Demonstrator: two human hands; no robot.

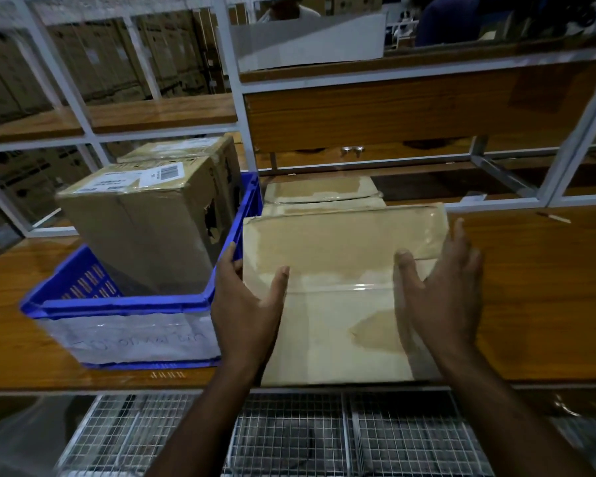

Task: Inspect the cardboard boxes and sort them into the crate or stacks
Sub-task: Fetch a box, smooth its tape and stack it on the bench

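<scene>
While both hands bracket it, a taped cardboard box (338,270) sits on the wooden surface (537,287), just right of the blue crate (117,304) and at the near edge. The left hand (245,304) presses its fingers (229,259) flat on the box's left side, thumb on top. The right hand (441,290) rests on the right side, fingers (460,235) straight and spread, thumb on top; neither hand curls round the box. Behind it, touching, lies another box (324,194). Two boxes stand in the crate: a labelled box (135,215) in front and a rear box (200,149) behind it.
</scene>
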